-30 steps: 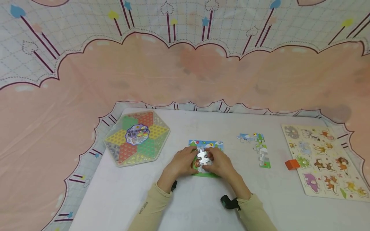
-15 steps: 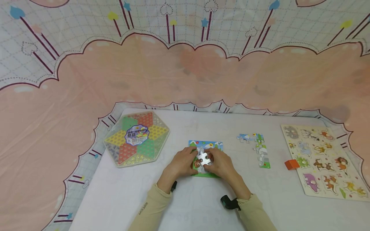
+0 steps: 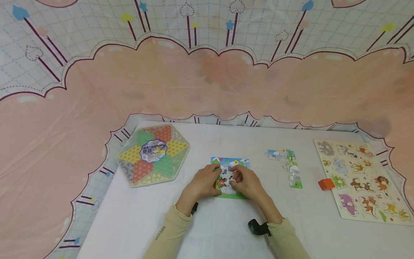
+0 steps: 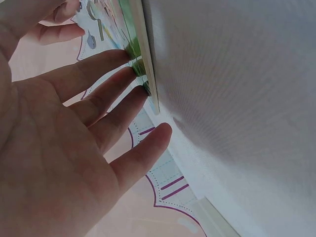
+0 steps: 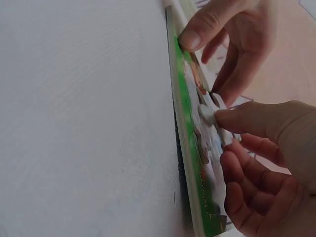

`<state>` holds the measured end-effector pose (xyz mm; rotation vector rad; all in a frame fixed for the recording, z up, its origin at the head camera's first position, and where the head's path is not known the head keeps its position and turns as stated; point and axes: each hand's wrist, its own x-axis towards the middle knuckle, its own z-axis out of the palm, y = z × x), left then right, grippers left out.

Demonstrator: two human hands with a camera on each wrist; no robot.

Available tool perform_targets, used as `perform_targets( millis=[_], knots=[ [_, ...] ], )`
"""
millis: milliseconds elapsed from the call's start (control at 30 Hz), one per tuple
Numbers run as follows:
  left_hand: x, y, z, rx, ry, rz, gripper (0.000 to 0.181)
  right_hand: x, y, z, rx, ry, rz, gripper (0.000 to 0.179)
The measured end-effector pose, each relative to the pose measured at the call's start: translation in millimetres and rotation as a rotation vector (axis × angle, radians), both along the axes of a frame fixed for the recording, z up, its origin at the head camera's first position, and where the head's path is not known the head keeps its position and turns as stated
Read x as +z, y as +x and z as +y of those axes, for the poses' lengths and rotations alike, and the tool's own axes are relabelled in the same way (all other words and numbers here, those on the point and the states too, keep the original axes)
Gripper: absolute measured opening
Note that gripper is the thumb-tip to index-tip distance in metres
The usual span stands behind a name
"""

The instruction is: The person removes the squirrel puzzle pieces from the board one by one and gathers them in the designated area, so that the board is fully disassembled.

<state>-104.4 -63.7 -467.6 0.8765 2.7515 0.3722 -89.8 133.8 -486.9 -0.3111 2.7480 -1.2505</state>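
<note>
In the head view a small jigsaw board (image 3: 230, 196) with a blue-sky and green-grass picture lies flat at the middle of the table. My left hand (image 3: 203, 182) rests at its left side. The left wrist view has the fingertips (image 4: 139, 66) touching the board's edge, fingers extended. Over the board's right half my right hand (image 3: 248, 182) pinches a jigsaw piece (image 5: 224, 132) between thumb and fingers, as the right wrist view shows. That piece is tilted just above the picture; whether it touches the board I cannot tell. Both hands hide parts of the board.
To the right lie several joined jigsaw pieces (image 3: 293, 169). Beyond them stand an orange block (image 3: 326, 184) and a wooden animal puzzle board (image 3: 352, 169). A hexagonal Chinese checkers box (image 3: 181, 151) sits at the left. A patterned cloth (image 3: 207, 86) hangs behind the table.
The pinched jigsaw piece has turned from a bright, glaring face to a tilted position nearer the right hand. My right hand has shifted slightly right; the left has stayed in place.
</note>
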Motion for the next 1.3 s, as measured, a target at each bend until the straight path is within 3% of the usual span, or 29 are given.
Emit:
perform_targets(
  millis=[133,333,867,1300],
  knots=[
    [0.2,-0.5,0.3,0.000,0.003,0.001,0.078,-0.6,-0.4,5,0.028,-0.134,-0.029,0.026],
    [-0.3,-0.4,0.6,0.006,0.001,-0.010,0.079,1.7,-2.9,14,0.031,-0.210,-0.033,0.020],
    [-1.5,-0.6,-0.1,0.004,0.022,-0.028,0.079,8.6,-8.2,66,-0.125,-0.210,0.010,0.023],
    [-1.9,-0.7,-0.8,-0.004,0.035,-0.013,0.077,2.0,-13.5,111,-0.205,-0.201,0.086,0.023]
  ],
)
